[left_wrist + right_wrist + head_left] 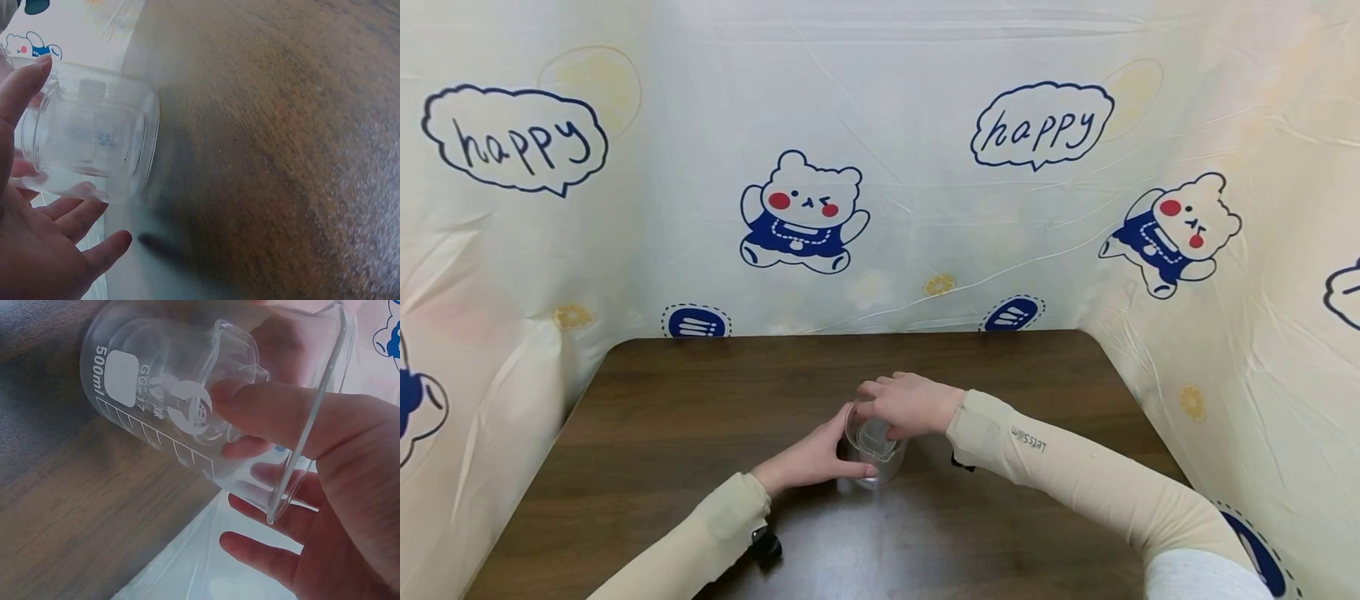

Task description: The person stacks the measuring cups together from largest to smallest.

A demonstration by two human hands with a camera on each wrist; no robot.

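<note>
A large clear glass beaker (887, 477) marked 500ml stands upright on the table. My left hand (811, 458) grips its side, thumb on the near side and fingers round the far side. Inside it sits a smaller glass beaker (215, 359); a second rim shows close by, but whether it belongs to another nested beaker I cannot tell. From above, my right hand (917, 406) reaches over the large beaker's rim. Its thumb (269, 412) and a finger inside pinch the smaller beaker near its rim, while other fingers stay outside the glass.
The brown wooden table (700, 400) has rounded far corners. A pale printed curtain (910, 217) hangs behind it and along both sides. Small black devices are strapped under both sleeved wrists.
</note>
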